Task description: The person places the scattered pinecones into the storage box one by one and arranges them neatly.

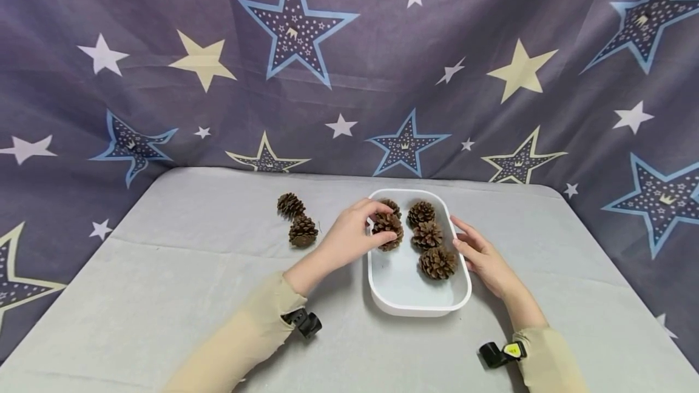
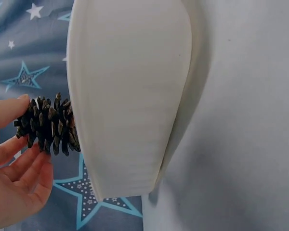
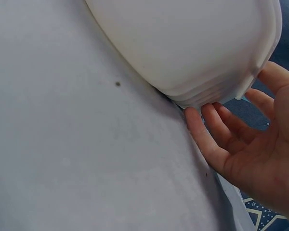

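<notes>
My left hand [image 1: 354, 230] grips a brown pine cone [image 1: 388, 230] between thumb and fingers, over the left side of a white plastic tub [image 1: 419, 312]. In the left wrist view the held pine cone [image 2: 45, 125] shows beside the tub's rim. Behind it in the tub another pine cone [image 1: 391, 205] is partly hidden by the fingers. Three more pine cones [image 1: 427, 235] lie in a column along the tub's right side. Against the tub's right outer wall rest the fingertips of my right hand [image 1: 483, 258], its fingers spread; the right wrist view shows them touching the wall.
Two pine cones [image 1: 303, 230] lie touching on the grey-white cloth [image 1: 191, 296], left of the tub. A dark star-patterned curtain [image 1: 349, 65] stands behind the table. Black wrist cameras [image 1: 307, 322] sit on both sleeves.
</notes>
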The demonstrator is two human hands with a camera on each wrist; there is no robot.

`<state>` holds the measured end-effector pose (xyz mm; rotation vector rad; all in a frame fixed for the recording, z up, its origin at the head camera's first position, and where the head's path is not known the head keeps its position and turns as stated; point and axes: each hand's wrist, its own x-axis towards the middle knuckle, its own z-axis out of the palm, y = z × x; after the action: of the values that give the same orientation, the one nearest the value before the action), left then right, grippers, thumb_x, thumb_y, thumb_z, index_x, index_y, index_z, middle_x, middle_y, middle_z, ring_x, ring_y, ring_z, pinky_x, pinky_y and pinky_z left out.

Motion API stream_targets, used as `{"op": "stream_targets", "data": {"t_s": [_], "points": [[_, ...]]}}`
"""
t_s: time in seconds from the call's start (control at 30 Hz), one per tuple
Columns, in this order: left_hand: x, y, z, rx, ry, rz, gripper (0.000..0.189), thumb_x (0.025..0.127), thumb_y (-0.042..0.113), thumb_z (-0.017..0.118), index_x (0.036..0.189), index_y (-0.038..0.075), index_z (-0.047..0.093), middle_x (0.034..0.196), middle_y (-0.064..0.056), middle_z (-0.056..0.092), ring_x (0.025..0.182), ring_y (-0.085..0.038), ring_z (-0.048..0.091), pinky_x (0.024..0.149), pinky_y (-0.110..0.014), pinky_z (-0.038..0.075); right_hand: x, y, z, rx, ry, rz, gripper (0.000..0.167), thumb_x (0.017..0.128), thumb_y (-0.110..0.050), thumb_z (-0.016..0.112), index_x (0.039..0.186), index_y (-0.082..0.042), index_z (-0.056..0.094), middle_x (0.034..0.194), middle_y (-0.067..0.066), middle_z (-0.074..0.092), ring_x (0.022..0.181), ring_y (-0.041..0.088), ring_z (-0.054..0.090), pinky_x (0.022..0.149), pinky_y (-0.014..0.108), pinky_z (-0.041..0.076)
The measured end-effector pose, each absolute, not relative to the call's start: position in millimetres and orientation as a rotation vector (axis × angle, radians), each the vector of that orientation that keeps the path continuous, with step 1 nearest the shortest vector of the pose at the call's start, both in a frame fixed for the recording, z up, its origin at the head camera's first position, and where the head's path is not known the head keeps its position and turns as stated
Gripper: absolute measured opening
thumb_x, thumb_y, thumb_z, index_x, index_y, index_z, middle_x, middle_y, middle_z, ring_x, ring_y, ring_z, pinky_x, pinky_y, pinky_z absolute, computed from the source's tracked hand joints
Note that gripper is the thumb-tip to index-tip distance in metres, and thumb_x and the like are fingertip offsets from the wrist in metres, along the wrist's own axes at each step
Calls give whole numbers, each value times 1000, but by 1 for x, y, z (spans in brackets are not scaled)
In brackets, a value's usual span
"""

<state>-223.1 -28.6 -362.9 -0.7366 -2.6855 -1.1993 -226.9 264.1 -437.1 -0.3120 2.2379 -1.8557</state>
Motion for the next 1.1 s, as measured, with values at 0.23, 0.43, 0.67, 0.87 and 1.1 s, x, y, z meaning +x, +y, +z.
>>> {"op": "stream_targets", "data": {"t_s": [0.23, 0.43, 0.67, 0.87, 1.1], "points": [[-222, -24, -369, -756, -2708, -1193, 46, 78, 35, 69, 118, 17, 56, 115, 2, 57, 97, -13, 53, 84, -31, 47, -227, 264, -438, -312, 2248, -1843, 57, 96, -24, 44, 146, -15, 18, 134, 26, 32, 98, 1, 53, 79, 26, 51], [-223, -22, -375, -777, -2734, -1185, 47, 78, 34, 70, 118, 16, 55, 111, 3, 58, 95, -11, 53, 84, -28, 46, -226, 264, -438, -310, 2247, -1848, 57, 96, -24, 44, 146, -15, 18, 133, 26, 32, 98, 1, 53, 78, 26, 52], [-222, -19, -379, -803, -2745, -1160, 42, 78, 35, 70, 113, 18, 56, 107, 5, 58, 95, -11, 52, 85, -28, 45, -226, 263, -438, -309, 2246, -1850, 57, 96, -24, 44, 146, -15, 18, 133, 26, 32, 97, 2, 53, 78, 26, 52], [-218, -18, -377, -883, -2748, -1148, 42, 77, 36, 70, 113, 18, 56, 104, 6, 57, 91, -9, 52, 82, -26, 46, -227, 264, -438, -313, 2257, -1845, 56, 96, -24, 44, 146, -15, 19, 133, 26, 33, 97, 2, 54, 77, 26, 52], [-218, -19, -380, -922, -2777, -1095, 40, 77, 34, 71, 110, 17, 56, 104, 5, 58, 91, -10, 53, 84, -27, 45, -227, 264, -437, -329, 2255, -1850, 56, 96, -23, 44, 145, -14, 18, 132, 26, 33, 96, 2, 54, 76, 27, 53]]}}
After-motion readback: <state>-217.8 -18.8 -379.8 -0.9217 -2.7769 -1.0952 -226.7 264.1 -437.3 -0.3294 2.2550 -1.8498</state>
